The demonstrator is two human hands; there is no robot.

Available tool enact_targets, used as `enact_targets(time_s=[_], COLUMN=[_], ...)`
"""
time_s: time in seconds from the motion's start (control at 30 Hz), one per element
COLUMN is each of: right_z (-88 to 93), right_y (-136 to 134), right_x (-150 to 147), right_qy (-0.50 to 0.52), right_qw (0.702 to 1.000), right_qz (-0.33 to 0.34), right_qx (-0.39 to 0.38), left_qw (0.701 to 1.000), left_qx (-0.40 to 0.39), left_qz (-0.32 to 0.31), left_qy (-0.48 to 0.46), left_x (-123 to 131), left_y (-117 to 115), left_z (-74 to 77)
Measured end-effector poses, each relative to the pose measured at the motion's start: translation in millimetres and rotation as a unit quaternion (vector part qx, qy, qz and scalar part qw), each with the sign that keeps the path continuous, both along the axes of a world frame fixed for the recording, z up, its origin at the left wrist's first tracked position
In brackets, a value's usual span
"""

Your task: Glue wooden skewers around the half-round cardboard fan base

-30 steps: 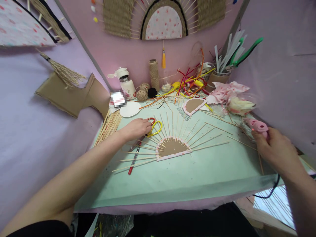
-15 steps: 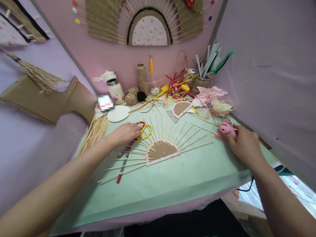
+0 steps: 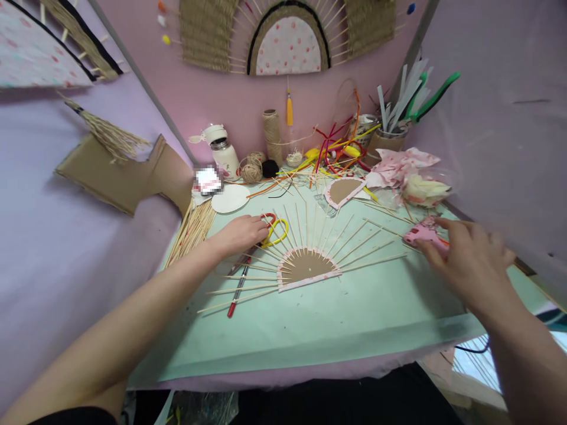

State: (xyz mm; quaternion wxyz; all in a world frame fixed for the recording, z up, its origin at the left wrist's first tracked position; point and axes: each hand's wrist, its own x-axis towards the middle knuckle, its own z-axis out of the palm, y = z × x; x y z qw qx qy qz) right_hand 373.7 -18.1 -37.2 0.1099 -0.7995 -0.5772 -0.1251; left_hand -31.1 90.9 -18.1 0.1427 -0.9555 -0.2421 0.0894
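Head view: the left hand (image 3: 239, 235) rests on the green surface (image 3: 310, 330), fingers curled against red and yellow loops (image 3: 277, 227) just left of the stick fan (image 3: 308, 265). At right, the right hand (image 3: 469, 260) lies loosely spread over a pink glue gun (image 3: 423, 234). Neither grip can be told.

**A small handcraft workshop**

We see a craft booth w/ pink & lilac partition walls (image 3: 496, 118). A finished woven fan (image 3: 287, 35) hangs on the back wall. On the mint work mat (image 3: 310, 324) lie a half-made stick fan (image 3: 308, 268), a bundle of bamboo sticks (image 3: 192, 230), twine spools (image 3: 271, 127), a cup w/ strips (image 3: 387, 140), and cardboard (image 3: 124, 177) leans at the side: all materials for handmade decor.
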Motion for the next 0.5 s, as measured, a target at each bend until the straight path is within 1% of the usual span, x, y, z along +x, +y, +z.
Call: enact_targets(time_s=[0.1,0.2,0.27,0.37,0.5], right_z=[-2.9,-10.2,-13.5,-13.0,-4.4], right_y=[-2,-4,-7,-9,-8], right_x=[-17,-40,-57,-83,-114], right_qy=[-0.004,0.011,0.035,0.072,0.109], right_qw=[0.994,0.976,0.960,0.939,0.916], right_qz=[0.098,0.205,0.262,0.330,0.386], right_qx=[0.042,0.077,0.087,0.067,0.023], left_qw=[1.000,1.000,0.999,0.999,0.994], left_qx=[0.003,-0.002,-0.007,-0.011,0.001], left_qz=[0.001,0.003,0.008,0.033,0.109], left_qy=[-0.009,-0.028,-0.030,-0.021,-0.022], left_x=[0,1,0,-4,-17], left_y=[0,-1,-2,-3,-1], left_z=[-1.2,-1.3,0.5,6.5,15.3])
